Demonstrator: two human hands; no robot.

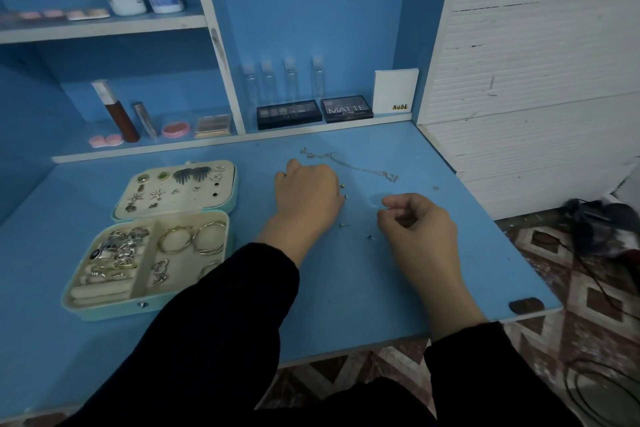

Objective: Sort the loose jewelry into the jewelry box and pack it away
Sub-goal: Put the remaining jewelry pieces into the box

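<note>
Two hands over desk (450,281); L hand (306,191) knuckles-up, fingers curled beside loose studs (343,225), grip unclear; R hand (417,224) pinched, contents unclear; jewelry box (114,313) open, left.

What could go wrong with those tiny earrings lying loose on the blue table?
The tiny metal stud earrings lie loose between the left hand and right hand; a wrist might sweep one off the blue table. The thin silver chain necklace could tangle if grabbed hastily.

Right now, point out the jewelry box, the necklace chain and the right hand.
jewelry box (110,313): head view, front wall of base.
necklace chain (358,167): head view, mid-chain.
right hand (420,232): head view, back of hand.
</note>
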